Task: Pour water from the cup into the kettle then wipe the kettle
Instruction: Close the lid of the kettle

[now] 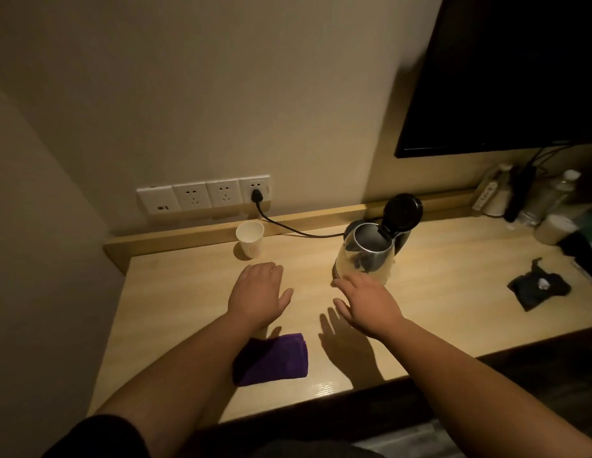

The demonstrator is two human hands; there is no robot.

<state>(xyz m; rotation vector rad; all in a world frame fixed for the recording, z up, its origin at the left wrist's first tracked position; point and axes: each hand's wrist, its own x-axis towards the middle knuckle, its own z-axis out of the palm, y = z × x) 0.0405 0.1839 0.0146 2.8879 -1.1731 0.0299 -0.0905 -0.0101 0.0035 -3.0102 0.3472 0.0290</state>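
nearest you, the folded purple cloth (273, 358) lies by the desk's (437, 292) front edge, partly under your left forearm. your left hand (258, 292) hovers flat and empty, fingers spread. your right hand (367, 300) is likewise wide and empty, just before the kettle (367, 252), whose lid (403, 211) stands open. the white cup (250, 239) sits upright at the back ledge, left of the kettle.

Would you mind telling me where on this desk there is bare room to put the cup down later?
Bare wood lies between the paper cup and the kettle, and right of the kettle up to the black cloth. The near edge left of the purple cloth is free too. The far right corner is crowded with bottles.
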